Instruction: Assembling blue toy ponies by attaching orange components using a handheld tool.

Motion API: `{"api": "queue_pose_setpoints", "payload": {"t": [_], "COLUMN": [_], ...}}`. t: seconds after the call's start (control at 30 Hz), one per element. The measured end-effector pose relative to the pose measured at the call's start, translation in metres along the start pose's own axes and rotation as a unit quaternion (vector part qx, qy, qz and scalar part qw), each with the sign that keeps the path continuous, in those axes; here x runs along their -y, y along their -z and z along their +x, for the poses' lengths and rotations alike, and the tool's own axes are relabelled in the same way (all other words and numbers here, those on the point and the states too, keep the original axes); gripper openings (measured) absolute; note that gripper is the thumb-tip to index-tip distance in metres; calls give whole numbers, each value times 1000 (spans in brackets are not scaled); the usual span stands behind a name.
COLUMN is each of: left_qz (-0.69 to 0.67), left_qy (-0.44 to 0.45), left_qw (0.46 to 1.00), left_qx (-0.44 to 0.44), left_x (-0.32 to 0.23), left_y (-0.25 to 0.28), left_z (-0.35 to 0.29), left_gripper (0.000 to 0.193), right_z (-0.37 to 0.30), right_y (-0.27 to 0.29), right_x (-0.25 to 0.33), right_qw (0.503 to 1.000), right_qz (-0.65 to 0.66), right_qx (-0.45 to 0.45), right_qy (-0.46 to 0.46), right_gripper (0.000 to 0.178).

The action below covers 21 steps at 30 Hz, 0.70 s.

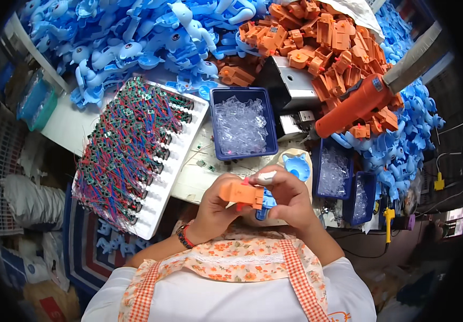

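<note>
Over my lap, in front of the table edge, my left hand grips an orange plastic housing with small red-pink bits at its sides. My right hand pinches a small blue plastic piece against the housing's right end. Something white covers a fingertip of the right hand. Whether the two parts are joined cannot be seen. Just beyond the right hand lies a light-blue bowl-shaped part with pointed corners.
A white foam tray of wired circuit boards lies left. Blue bins hold clear plastic pieces. An orange electric screwdriver hangs at right near a metal fixture. Heaps of blue parts and orange housings fill the back.
</note>
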<state>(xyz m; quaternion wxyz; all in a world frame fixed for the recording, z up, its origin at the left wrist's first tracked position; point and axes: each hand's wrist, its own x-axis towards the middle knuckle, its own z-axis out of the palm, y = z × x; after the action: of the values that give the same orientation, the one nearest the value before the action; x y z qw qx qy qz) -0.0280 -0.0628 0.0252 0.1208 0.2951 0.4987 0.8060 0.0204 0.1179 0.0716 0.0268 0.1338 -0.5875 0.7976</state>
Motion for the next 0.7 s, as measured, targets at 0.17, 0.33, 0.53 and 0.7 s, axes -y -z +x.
{"api": "queue_pose_setpoints", "payload": {"t": [0.17, 0.33, 0.53, 0.7], "left_qz": [89, 145, 243, 517], "left_qy": [-44, -50, 52, -163], "left_qw": [995, 986, 959, 828], "left_qx": [8, 58, 138, 147], "left_x": [-13, -5, -9, 2], "left_y": [2, 1, -37, -71], "left_z": [1, 1, 33, 54], "left_gripper": [31, 32, 45, 43], "right_z": [-5, -29, -83, -154], "right_y": [-7, -13, 17, 51], "right_x": [4, 12, 38, 54], "right_qw": [943, 893, 818, 766], "right_qz": [-307, -429, -540, -561], "right_qx": [25, -41, -181, -311], "right_qy": [125, 132, 78, 33], "right_gripper": [48, 39, 31, 23]}}
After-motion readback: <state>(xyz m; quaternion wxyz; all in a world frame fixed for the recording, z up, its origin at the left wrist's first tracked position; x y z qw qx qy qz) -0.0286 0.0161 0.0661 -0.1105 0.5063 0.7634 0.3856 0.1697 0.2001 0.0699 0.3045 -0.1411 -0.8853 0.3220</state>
